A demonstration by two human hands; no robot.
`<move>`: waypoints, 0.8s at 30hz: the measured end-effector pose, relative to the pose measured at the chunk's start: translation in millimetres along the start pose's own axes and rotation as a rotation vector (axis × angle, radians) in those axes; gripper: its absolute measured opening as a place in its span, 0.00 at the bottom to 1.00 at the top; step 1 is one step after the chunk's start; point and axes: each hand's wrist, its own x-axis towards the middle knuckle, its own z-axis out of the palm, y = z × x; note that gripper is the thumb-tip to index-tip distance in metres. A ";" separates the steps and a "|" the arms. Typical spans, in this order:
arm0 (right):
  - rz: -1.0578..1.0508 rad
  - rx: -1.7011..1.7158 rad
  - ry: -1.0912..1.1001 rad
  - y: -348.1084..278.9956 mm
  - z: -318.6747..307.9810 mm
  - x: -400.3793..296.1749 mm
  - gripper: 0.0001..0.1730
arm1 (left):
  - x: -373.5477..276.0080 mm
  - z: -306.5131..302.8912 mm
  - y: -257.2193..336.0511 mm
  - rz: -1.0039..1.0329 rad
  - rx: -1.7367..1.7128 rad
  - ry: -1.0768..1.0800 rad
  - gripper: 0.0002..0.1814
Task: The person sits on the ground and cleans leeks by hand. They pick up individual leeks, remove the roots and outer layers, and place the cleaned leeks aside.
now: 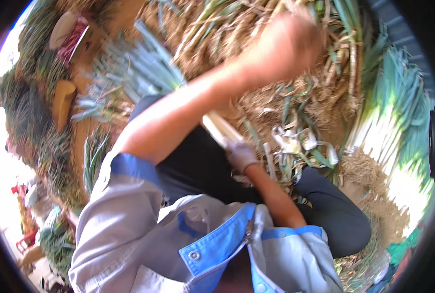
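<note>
My left hand point(294, 44) is blurred at the top, at the end of a bare forearm that crosses the view. It is over a heap of soil-covered, untrimmed leeks or large green onions point(235, 29); whether it holds any is unclear. My right hand point(241, 155), in a pale glove, is closed around the white stalks point(219, 126) of leeks or large green onions beside my dark-clad leg. These stalks pass under my left forearm, apparently towards blue-green leaves point(140, 69) at the upper left. Peeled-off skins and leaf scraps point(294, 141) lie right of the gloved hand.
Cleaned leeks or large green onions point(389, 121) with white stalks are piled at the right, near trimmed roots point(364, 168). More green bundles point(27, 106) line the left side. A curved tan piece point(63, 102) and a red crate point(28, 241) are there too.
</note>
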 end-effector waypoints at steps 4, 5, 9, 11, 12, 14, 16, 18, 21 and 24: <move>-0.112 0.159 -0.175 5.5 -40.8 -8.1 0.26 | -31.9 93.7 7.5 0.226 0.008 -0.438 0.06; -0.141 0.214 -0.140 6.1 -67.6 -19.5 0.26 | -33.2 106.2 12.5 0.131 0.028 -0.638 0.07; -0.254 0.377 -0.041 26.9 -97.1 -35.0 0.25 | -37.5 149.4 7.6 0.093 0.194 -1.122 0.16; -0.258 0.355 -0.230 25.6 -167.6 -55.3 0.25 | -35.3 152.5 2.8 0.041 0.242 -1.174 0.19; -0.328 0.449 -0.150 40.8 -177.7 -62.6 0.25 | -28.4 146.5 7.8 0.020 0.286 -1.147 0.19; -0.431 0.654 0.462 95.4 -168.9 -48.7 0.19 | -10.5 143.0 10.7 0.020 0.375 -0.993 0.18; -0.426 0.824 0.577 153.2 -205.6 -33.9 0.13 | 12.4 132.9 1.7 0.059 0.365 -0.629 0.16; 0.294 1.012 0.760 183.6 -257.9 -54.7 0.12 | 36.0 109.6 -11.9 -0.055 0.229 -0.372 0.15; 0.662 0.939 1.047 290.6 -278.2 -50.6 0.23 | 58.3 88.1 -8.3 -0.403 0.007 -0.379 0.14; 0.755 0.723 1.036 379.1 -281.6 -27.8 0.51 | 57.8 97.8 -23.1 -0.237 0.164 -0.347 0.14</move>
